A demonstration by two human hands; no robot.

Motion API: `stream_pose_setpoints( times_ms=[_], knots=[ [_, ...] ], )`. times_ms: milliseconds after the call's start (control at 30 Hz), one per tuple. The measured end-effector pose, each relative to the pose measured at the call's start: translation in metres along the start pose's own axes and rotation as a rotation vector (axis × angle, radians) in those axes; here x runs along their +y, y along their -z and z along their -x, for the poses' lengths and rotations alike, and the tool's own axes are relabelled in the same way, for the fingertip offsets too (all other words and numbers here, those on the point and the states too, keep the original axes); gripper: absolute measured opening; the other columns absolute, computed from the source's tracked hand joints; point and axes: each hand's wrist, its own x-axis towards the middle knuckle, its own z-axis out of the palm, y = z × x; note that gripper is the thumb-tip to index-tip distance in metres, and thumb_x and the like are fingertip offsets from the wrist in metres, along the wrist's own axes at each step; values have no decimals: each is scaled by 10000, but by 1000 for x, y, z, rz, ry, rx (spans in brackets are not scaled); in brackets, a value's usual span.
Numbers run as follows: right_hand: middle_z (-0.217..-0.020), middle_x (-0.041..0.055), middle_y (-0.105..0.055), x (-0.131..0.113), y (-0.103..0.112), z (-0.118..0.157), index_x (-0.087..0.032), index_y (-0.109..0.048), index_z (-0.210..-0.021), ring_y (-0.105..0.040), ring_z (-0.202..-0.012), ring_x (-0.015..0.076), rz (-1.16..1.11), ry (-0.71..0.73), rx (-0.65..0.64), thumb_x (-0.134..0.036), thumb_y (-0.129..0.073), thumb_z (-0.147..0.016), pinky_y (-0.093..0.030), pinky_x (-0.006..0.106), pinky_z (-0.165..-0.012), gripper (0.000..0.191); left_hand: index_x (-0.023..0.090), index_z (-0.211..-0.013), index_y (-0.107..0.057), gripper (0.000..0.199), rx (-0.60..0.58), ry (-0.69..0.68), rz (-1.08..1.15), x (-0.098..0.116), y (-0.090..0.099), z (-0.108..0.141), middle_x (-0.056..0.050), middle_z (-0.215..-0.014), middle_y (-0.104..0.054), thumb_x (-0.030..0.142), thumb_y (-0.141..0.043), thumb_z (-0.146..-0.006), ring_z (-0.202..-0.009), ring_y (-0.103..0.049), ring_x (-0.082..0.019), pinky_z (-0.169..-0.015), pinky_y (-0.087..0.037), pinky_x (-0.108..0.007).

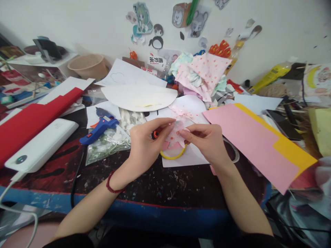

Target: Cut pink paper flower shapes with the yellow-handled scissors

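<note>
Between my two hands is a small piece of pale pink fabric [172,135] with red dots. My left hand [148,139] pinches its left edge, with the thumb and index finger together. At the right edge, my right hand [205,137] grips the same fabric between thumb and fingers. Below the fabric, a yellow ring [173,157] shows in part over a white paper sheet [186,160]. An orange and black object [154,134] peeks out by my left thumb; I cannot make out its kind. More dotted fabric [182,112] lies just behind my fingers.
A blue glue gun [100,128] lies on a plastic bag [106,148] at left. Further left are a white power bank [42,144] and red card [38,120]. Pink card [248,141] lies at right. A fabric heap [204,74] and white rounded board [137,96] are behind.
</note>
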Motion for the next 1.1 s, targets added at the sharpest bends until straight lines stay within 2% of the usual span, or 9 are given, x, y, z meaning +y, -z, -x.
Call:
stream_pose_setpoints(
  times_ms=[133, 200, 267, 333, 433, 633, 800, 967, 1100],
  knots=[
    [-635, -25, -711, -2, 0, 1, -236, -792, -740, -623, -566, 94, 30, 48, 60, -287, -811, -796, -522, 217, -568, 78, 190, -1179, -705, 318, -106, 107, 147, -1, 2, -4, -21, -838, -785, 295, -720, -879, -712, -727, -128, -675, -603, -227],
    [-622, -35, -698, -3, 0, 2, -240, -789, -735, -618, -569, 90, 35, 80, 86, -271, -808, -799, -518, 213, -574, 74, 172, -1150, -714, 351, -167, 155, 200, -1, 3, -6, -44, -864, -789, 330, -762, -839, -728, -734, -144, -658, -604, -225],
    [-631, -34, -698, -2, 0, 2, -242, -788, -740, -617, -572, 94, 27, 106, 112, -265, -809, -797, -519, 221, -576, 65, 168, -1025, -748, 267, -208, 181, 233, 0, 3, -6, -52, -852, -787, 341, -775, -823, -711, -728, -151, -608, -594, -223],
    [-643, -29, -703, -1, 0, 2, -242, -789, -747, -620, -577, 103, 9, 109, 120, -264, -815, -788, -523, 233, -576, 54, 167, -879, -756, 171, -207, 188, 233, 0, 3, -5, -39, -772, -768, 331, -765, -831, -647, -696, -138, -556, -570, -214],
    [-647, -24, -702, 1, 0, 1, -237, -787, -737, -616, -578, 108, -34, 75, 83, -272, -824, -775, -527, 241, -581, 64, 166, -776, -742, 150, -178, 170, 173, -1, 1, -4, -11, -649, -709, 304, -755, -834, -557, -620, -107, -513, -530, -204],
    [-637, -20, -660, -2, -2, -2, -215, -767, -713, -563, -603, 102, -3, 1, 18, -331, -819, -776, -462, 237, -554, 142, 170, -783, -742, 140, -208, 134, 136, -5, -2, -5, -5, -644, -693, 297, -737, -843, -565, -588, -102, -496, -483, -205],
    [-585, -27, -613, 2, -3, -1, -213, -733, -655, -519, -569, 99, -15, 73, 119, -348, -825, -778, -418, 257, -540, 204, 164, -878, -736, 138, -247, 166, 191, -4, -3, -6, -36, -761, -749, 299, -722, -853, -644, -661, -123, -558, -510, -220],
    [-620, -15, -614, 7, -4, 0, -222, -732, -675, -536, -598, 124, -21, 79, 233, -375, -832, -766, -451, 290, -569, 204, 165, -801, -715, 154, -263, 197, 240, -1, -3, -6, -45, -750, -757, 311, -729, -849, -661, -683, -138, -579, -518, -242],
    [-721, -3, -698, 7, -5, 0, -231, -764, -762, -620, -675, 142, -107, 53, 175, -354, -818, -782, -531, 301, -656, 136, 168, -789, -693, 121, -244, 197, 250, 0, -4, -6, -35, -726, -746, 269, -716, -850, -653, -679, -135, -588, -513, -247]
  ],
)
